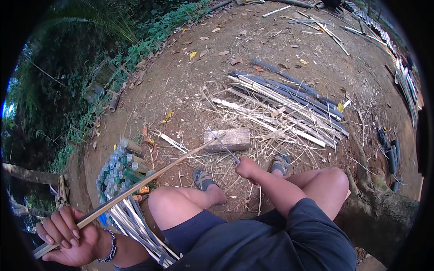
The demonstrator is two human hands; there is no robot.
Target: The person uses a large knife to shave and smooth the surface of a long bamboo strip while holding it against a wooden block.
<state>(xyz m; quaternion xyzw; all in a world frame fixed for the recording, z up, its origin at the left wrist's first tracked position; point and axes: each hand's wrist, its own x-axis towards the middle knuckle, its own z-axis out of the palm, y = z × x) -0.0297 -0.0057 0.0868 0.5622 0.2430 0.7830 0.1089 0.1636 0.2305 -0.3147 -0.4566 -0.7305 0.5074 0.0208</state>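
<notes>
Four left fingers (59, 224) curl over a strip (135, 188).

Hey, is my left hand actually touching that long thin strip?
Touching: the head view shows the left hand with its fingers curled around the long thin strip.

There are 2 hands: 1 left hand (74, 239) and 1 right hand (247, 170). I count 1 knife (228, 151), 1 wooden block (239, 141), 1 chain bracelet (112, 246) and 2 sandals (202, 179). Held bamboo strip (149, 179): 1. Ground pile of split strips (289, 122): 1, with over 10 pieces. Thigh-side strip bundle (135, 226): 1, with over 5 pieces. Bottle heap (131, 169): 1, with over 10 bottles; overlaps hide exact totals.
</notes>
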